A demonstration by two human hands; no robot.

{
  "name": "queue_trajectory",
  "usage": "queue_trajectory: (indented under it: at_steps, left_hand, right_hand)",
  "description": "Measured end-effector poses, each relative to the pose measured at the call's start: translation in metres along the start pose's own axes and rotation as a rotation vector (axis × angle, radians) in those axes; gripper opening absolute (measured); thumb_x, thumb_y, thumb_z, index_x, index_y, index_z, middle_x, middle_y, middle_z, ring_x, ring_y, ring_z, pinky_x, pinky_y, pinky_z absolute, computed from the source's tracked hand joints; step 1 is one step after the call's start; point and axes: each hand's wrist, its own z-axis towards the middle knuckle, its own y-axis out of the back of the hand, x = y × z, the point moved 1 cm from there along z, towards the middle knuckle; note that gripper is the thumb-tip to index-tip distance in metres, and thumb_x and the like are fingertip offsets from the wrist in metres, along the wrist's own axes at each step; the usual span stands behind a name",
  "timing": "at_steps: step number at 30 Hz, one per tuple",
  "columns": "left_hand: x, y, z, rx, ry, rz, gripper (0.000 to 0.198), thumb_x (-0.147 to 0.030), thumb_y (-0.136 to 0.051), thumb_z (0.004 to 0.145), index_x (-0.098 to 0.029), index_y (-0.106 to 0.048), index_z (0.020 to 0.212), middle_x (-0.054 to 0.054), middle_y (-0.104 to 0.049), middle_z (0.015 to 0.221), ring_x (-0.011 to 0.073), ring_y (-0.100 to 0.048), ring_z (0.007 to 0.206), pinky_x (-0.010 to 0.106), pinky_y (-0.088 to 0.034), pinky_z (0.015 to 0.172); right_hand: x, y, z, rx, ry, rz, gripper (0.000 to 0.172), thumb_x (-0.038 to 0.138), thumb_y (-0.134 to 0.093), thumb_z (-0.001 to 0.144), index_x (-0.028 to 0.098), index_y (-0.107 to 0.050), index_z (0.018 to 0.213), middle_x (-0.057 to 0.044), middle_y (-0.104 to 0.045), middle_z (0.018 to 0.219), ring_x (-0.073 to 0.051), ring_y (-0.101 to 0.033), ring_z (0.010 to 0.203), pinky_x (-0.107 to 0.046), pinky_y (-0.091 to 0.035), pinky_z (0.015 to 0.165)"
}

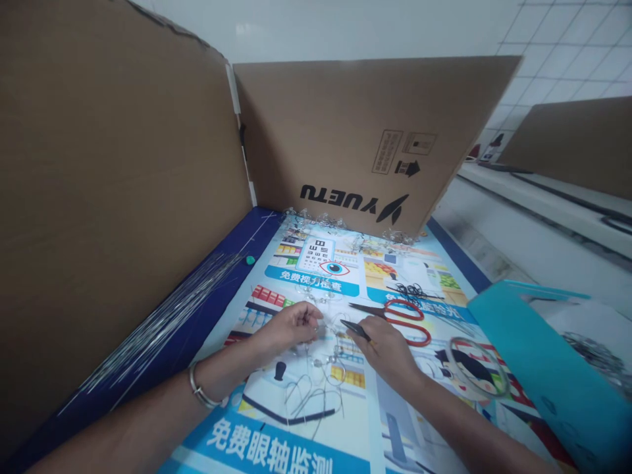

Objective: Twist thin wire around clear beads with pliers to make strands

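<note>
In the head view, my left hand (296, 324), with a bangle on its wrist, is closed in a pinch on a thin wire (326, 321), which is faint against the printed sheet. My right hand (388, 349) is wrapped round a pair of pliers (354, 328); their dark jaws point left toward the left fingertips. Just beyond the right hand lie red-handled scissors (405, 322), blades to the left. Bent wire pieces with clear beads (318, 362) lie below and between the hands. Looped wires (309, 398) rest nearer to me.
Cardboard walls (316, 131) stand at the back and left. Long straight wires (172, 322) lie along the left. A turquoise box (538, 355) holding coiled wire sits at right, beside a clear ring-shaped roll (476, 368). Black wires (412, 291) lie behind the scissors; beaded wire pieces (399, 238) line the back.
</note>
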Motion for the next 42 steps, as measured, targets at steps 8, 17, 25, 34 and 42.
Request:
queue_trajectory:
  at_steps: [8,17,25,34,42]
  left_hand:
    - [0.003,0.004,-0.001,0.025,0.034,0.041,0.023,-0.023,-0.066,0.068,-0.017,-0.056,0.087,-0.002,-0.051,0.073,0.0084,-0.050,0.060,0.019,-0.031,0.050]
    - [0.004,0.007,0.002,0.028,0.050,0.037,0.027,-0.034,-0.066,0.071,-0.013,-0.055,0.085,0.004,-0.063,0.070,0.0095,-0.052,0.058,0.023,-0.037,0.058]
    - [0.004,0.008,0.001,0.049,0.027,-0.001,0.026,-0.034,-0.065,0.074,-0.013,-0.059,0.088,0.006,-0.065,0.077,0.0114,-0.055,0.065,0.024,-0.038,0.062]
    - [0.007,0.009,0.003,0.048,0.015,-0.038,0.026,-0.029,-0.066,0.071,-0.013,-0.058,0.089,0.006,-0.065,0.074,0.0119,-0.057,0.063,0.025,-0.039,0.062]
    - [0.009,0.008,0.003,0.041,0.001,-0.038,0.025,-0.029,-0.066,0.070,-0.013,-0.057,0.088,0.005,-0.064,0.073,0.0113,-0.055,0.062,0.024,-0.038,0.060]
  right_hand:
    - [-0.002,-0.002,-0.001,0.016,0.006,-0.022,0.035,0.043,-0.039,0.089,0.019,-0.051,0.066,-0.002,-0.054,0.065,-0.015,-0.049,0.064,-0.025,-0.032,0.058]
    - [0.000,-0.001,0.000,0.010,0.015,-0.021,0.037,0.043,-0.037,0.089,0.018,-0.051,0.066,-0.003,-0.054,0.065,-0.016,-0.050,0.064,-0.025,-0.034,0.058]
    - [-0.001,-0.001,0.000,0.006,-0.001,0.016,0.035,0.042,-0.040,0.089,0.018,-0.051,0.065,-0.002,-0.054,0.064,-0.015,-0.050,0.062,-0.025,-0.034,0.056]
    - [0.000,-0.001,-0.001,0.015,0.006,0.007,0.031,0.040,-0.041,0.089,0.018,-0.052,0.069,-0.002,-0.055,0.067,-0.015,-0.051,0.066,-0.025,-0.036,0.059]
    - [0.000,0.000,-0.004,0.004,0.023,0.004,0.029,0.038,-0.042,0.088,0.019,-0.052,0.070,-0.002,-0.055,0.067,-0.015,-0.051,0.065,-0.024,-0.036,0.058]
